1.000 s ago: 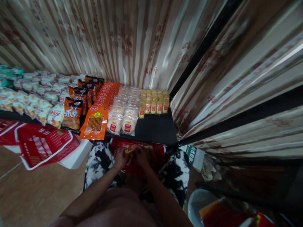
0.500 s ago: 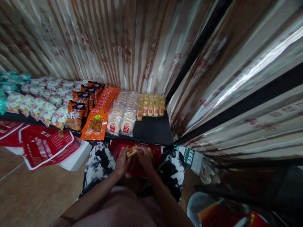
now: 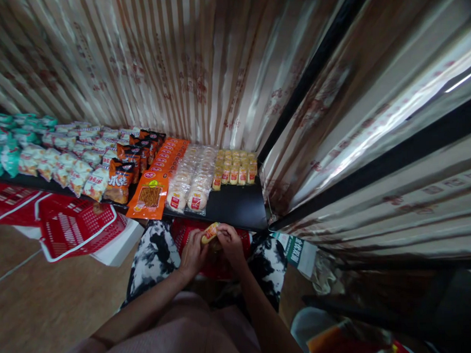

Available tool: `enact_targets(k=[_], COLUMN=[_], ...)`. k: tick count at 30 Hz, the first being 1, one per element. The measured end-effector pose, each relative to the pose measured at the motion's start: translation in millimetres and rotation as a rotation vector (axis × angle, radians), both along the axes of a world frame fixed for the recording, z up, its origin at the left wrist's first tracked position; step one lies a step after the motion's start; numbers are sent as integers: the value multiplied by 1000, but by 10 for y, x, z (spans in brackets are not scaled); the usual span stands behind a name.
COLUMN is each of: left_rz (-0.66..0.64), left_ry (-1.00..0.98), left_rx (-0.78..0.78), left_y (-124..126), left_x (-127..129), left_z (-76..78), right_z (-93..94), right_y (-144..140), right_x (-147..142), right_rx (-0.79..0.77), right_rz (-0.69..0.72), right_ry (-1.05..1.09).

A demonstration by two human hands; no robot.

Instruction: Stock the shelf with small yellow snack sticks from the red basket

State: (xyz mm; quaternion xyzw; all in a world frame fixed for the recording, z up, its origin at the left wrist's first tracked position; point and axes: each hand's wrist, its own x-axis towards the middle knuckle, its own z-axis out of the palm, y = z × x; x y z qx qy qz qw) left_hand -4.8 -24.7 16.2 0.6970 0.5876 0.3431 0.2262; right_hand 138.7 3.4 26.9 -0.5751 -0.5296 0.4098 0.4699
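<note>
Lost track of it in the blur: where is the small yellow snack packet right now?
In the head view, the small yellow snack packet sits low centre, held between left hand and right hand, above the red basket, just before the black shelf.

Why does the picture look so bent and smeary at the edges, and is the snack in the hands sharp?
Head view: wide lens bows the striped wall and black frame bars; right side smeared, with window glare; the small yellow packet between left hand and right hand is dim and soft.
</note>
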Motion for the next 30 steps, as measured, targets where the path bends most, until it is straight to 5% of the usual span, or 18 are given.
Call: enact_targets(k=[10,30], left_rz=[12,-49], left_ry=[-44,-148], left_rx=[84,108], left_y=[134,208], left_x=[137,353], left_z=[154,267], right_z=[213,265], right_y=[103,250], right_x=[-46,133], right_rx=[-24,-41], right_rz=[-71,-195], right_ry=[293,409])
